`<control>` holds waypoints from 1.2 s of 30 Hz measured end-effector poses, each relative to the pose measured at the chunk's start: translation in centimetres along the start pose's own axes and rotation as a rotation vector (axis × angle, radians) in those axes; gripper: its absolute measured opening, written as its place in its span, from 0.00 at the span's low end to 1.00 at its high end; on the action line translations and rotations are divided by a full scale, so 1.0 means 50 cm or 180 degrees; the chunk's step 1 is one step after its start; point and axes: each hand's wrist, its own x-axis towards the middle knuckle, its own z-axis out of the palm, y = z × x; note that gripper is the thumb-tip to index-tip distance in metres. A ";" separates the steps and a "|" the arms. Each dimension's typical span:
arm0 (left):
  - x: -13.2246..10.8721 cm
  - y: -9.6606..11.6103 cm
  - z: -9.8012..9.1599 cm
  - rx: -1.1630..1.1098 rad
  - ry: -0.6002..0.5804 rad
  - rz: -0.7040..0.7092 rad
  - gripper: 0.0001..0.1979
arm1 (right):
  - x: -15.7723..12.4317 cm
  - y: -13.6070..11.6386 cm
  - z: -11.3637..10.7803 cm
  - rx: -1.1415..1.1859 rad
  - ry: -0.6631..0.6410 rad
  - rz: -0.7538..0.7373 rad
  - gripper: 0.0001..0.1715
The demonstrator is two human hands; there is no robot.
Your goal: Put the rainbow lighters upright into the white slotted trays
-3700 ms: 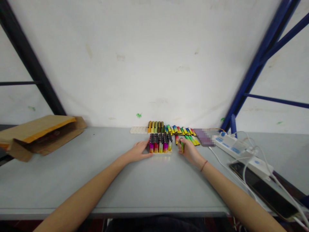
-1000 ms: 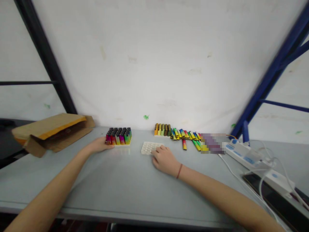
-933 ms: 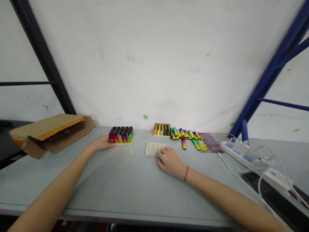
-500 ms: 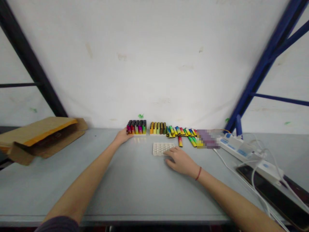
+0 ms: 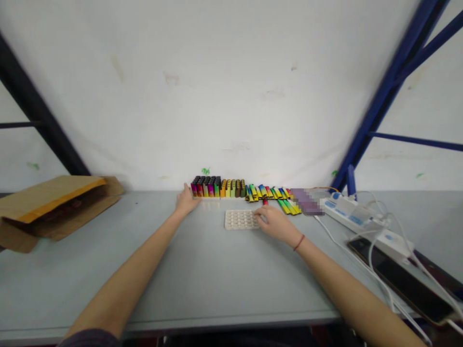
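My left hand [image 5: 185,201] presses against the left side of a row of upright, black-topped lighters [image 5: 206,187] in a white tray. Its fingers are extended, though partly hidden. Touching that block on the right stands a second block of upright lighters [image 5: 233,188], orange, yellow and dark green. Nearer to me lies a white tray [image 5: 240,220] with rows of round holes and no lighters in it. My right hand [image 5: 275,222] is at this tray's right edge, with fingers curled and thumb close to them, closed on the edge.
Loose colourful lighters [image 5: 269,192] lie in a pile right of the blocks, with several green and yellow ones [image 5: 289,207] in front. A power strip [image 5: 365,229] with white cables and a phone [image 5: 398,277] lie at right; an open cardboard box [image 5: 54,202] is at left.
The black-topped lighters have slid right against the second block, closing the gap. My right hand has shifted from on top of the white tray to its right edge. The view has turned slightly.
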 end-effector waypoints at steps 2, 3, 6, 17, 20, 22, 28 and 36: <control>-0.019 0.020 -0.001 0.0045 0.0462 -0.0020 0.34 | 0.007 0.020 0.004 -0.0408 0.0107 0.0398 0.18; -0.031 0.032 0.000 0.0019 0.0606 0.0110 0.31 | 0.010 0.029 0.007 -0.0555 0.0129 0.0551 0.19; -0.075 0.074 0.009 -0.0184 -0.0024 0.0952 0.23 | 0.016 0.049 0.015 -0.0750 0.0009 0.0753 0.19; -0.160 0.118 0.061 0.0226 -0.1363 0.2040 0.42 | 0.021 0.090 0.018 -0.0414 -0.0087 0.1034 0.10; -0.166 0.118 0.058 0.0192 -0.1415 0.2009 0.43 | 0.019 0.089 0.017 0.0581 -0.0068 0.1035 0.07; -0.169 0.115 0.054 0.0156 -0.1466 0.2023 0.46 | 0.013 0.078 0.015 0.1674 -0.0024 0.1185 0.06; -0.169 0.102 0.048 0.0114 -0.1443 0.2121 0.44 | -0.001 0.045 0.017 0.4558 -0.0326 0.1514 0.22; -0.167 0.110 0.048 0.0138 -0.1407 0.2259 0.35 | 0.010 0.035 0.051 0.4729 0.0040 0.1152 0.23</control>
